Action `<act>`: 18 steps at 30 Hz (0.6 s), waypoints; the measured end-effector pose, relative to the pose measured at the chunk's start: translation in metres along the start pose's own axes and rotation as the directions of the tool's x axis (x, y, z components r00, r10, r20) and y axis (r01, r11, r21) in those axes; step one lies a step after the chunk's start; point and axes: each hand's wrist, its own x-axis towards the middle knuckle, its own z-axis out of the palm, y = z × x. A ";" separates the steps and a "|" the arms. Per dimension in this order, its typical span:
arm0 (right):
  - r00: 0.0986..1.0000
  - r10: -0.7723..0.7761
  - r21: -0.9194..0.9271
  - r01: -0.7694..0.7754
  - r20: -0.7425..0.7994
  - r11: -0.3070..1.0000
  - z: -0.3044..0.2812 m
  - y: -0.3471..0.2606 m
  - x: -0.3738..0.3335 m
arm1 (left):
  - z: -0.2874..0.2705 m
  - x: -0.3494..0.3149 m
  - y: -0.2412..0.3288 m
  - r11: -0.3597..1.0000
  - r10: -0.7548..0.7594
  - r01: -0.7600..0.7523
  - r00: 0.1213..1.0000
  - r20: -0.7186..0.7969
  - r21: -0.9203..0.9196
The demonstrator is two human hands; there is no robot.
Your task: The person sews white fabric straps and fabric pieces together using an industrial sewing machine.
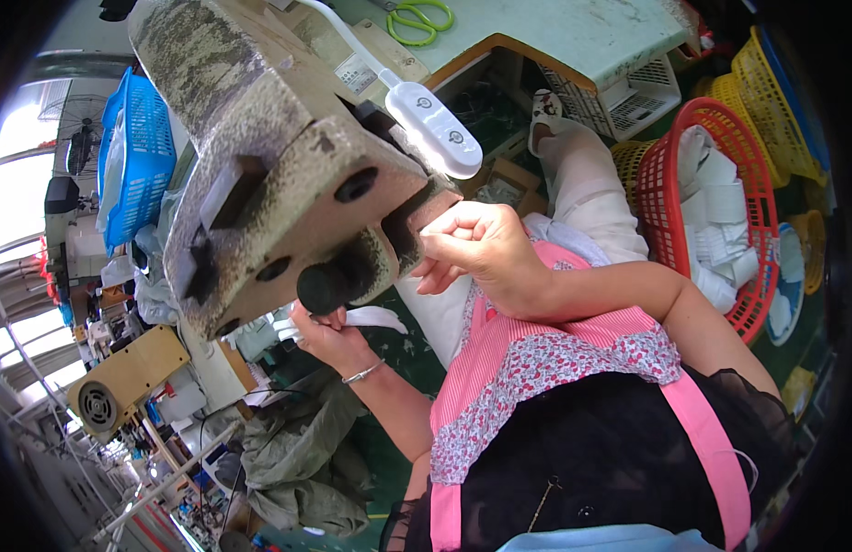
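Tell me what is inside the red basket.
The red basket holds folded white fabric pieces, stacked along its length. Whatever lies beneath them, and the basket's bottom, is covered and cannot be seen.

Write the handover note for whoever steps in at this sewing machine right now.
Left hand: under the sewing machine head, fingers curled on a white fabric strip; whether the grip is closed cannot be told.
Right hand: closed at the machine's needle end, pinching something white; the needle is hidden.
Supplies: red basket of white fabric pieces at the right; green scissors on the table above.
Done: the strip is at the machine.
Left: cannot tell how much is stitched; the seam area is hidden.
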 end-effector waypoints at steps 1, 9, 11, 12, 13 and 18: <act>1.000 -0.001 0.005 0.001 0.006 1.000 0.002 0.002 0.000 | -0.007 0.003 0.001 1.000 -0.020 0.020 1.000 -0.016 0.001; 0.984 -0.174 -0.404 0.175 0.040 0.898 -0.043 0.027 -0.016 | -0.035 -0.009 0.010 0.999 -0.022 0.023 0.999 0.041 -0.026; 0.906 -0.391 -0.688 0.388 0.163 0.613 -0.064 0.028 -0.026 | -0.021 -0.016 0.014 0.991 -0.120 0.126 0.985 0.121 -0.046; 0.909 -0.377 -0.684 0.391 0.181 0.616 -0.061 0.029 -0.024 | -0.021 -0.017 0.010 0.980 -0.182 0.196 0.949 0.256 -0.027; 0.843 -0.440 -0.755 0.499 0.309 0.426 -0.053 0.028 -0.021 | -0.011 -0.019 0.003 0.953 -0.296 0.300 0.905 0.307 0.034; 0.808 0.416 -0.626 -0.076 0.416 0.776 -0.052 0.049 -0.011 | 0.070 -0.050 -0.051 0.656 -0.679 0.729 0.457 0.574 0.197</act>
